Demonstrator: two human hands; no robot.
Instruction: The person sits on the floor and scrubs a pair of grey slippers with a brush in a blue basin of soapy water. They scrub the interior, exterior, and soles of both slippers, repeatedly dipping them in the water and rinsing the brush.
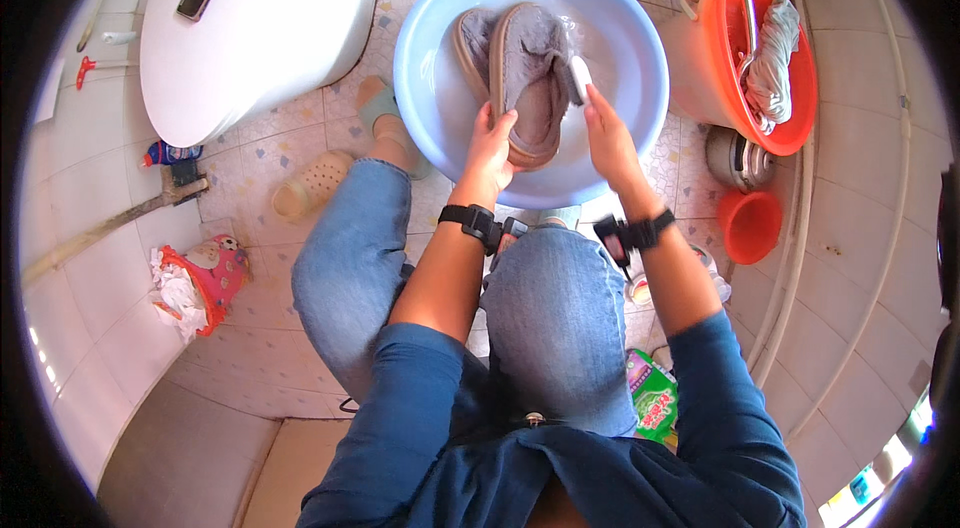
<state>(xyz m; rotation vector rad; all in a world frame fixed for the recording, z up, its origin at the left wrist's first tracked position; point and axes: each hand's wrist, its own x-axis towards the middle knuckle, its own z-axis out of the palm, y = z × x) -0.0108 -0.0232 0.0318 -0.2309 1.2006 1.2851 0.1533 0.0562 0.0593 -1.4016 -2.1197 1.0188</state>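
A light-blue plastic basin (pixel 656 70) with cloudy water stands on the floor before me. My left hand (pixel 491 145) grips the heel end of a grey fabric slipper (pixel 516 33) with a tan sole, thumb on its rim. Its mate, a second grey slipper (pixel 470 52), lies in the basin to the left, partly hidden behind the first. In my right hand (pixel 609 138) is a white-handled scrubbing brush (pixel 580 78); its dark bristles face the right side of the held slipper, at or very near the fabric.
Right of the basin stands an orange bucket (pixel 806 78) with wrung cloth (pixel 772 70) and a shower hose, near a metal pot (pixel 739 159) and small red bucket (pixel 750 228). At left are a white washing machine (pixel 262 25), beige clog (pixel 311 184) and filled wastebasket (pixel 221 277).
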